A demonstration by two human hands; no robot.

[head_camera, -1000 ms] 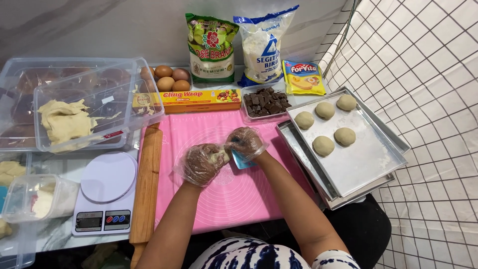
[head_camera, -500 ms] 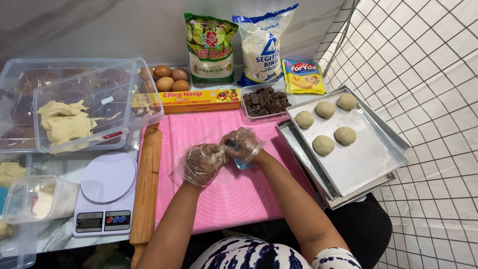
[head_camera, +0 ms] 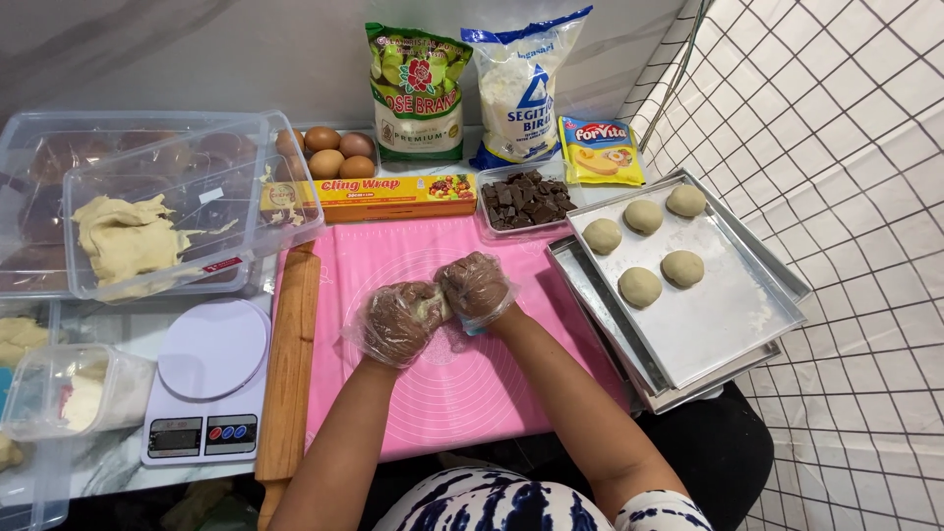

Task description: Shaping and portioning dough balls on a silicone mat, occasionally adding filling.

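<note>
Both hands wear clear plastic gloves and meet over the pink silicone mat (head_camera: 472, 393). My left hand (head_camera: 398, 322) cups a small piece of pale dough (head_camera: 430, 307). My right hand (head_camera: 475, 286) presses its fingers against that dough from the right. A bit of something blue shows under the right palm. Only a sliver of the dough is visible between the gloves.
Right: stacked metal trays (head_camera: 728, 305) with several dough balls (head_camera: 640, 286). Left: wooden rolling pin (head_camera: 291, 354), white kitchen scale (head_camera: 208, 379), clear tub (head_camera: 187, 197) with a dough mass (head_camera: 128, 241). Behind the mat: cling-wrap box (head_camera: 383, 197), chocolate chunks (head_camera: 526, 200), eggs (head_camera: 334, 152), two bags, a yellow sachet. White wire grid (head_camera: 846, 197) at right.
The two hands have closed together around the dough; the right hand shifted slightly left toward the left hand. Nothing else moved.
</note>
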